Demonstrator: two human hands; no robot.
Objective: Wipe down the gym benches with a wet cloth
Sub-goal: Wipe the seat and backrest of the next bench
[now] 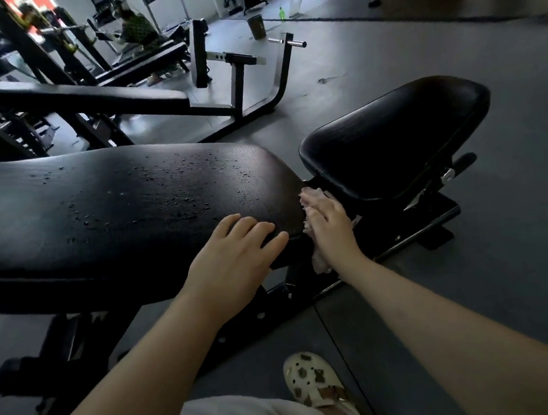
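Cup point(256, 26) (bottle point(282, 13) beside) behind second bench point(86, 94).

Pretty dim overall, daylight coming in from the far top left. Soft sheen on the black table point(133, 197); edges curve and blur from the wide lens.

Cloth point(318, 257) mostly hidden under right hand point(332, 231); only frayed edges show. Long back pad point(110, 206) cut off at left edge. Its frame point(60, 364) lost in shadow. Far background person point(135, 27) blurred. Green bottle point(282, 13) too small to read.
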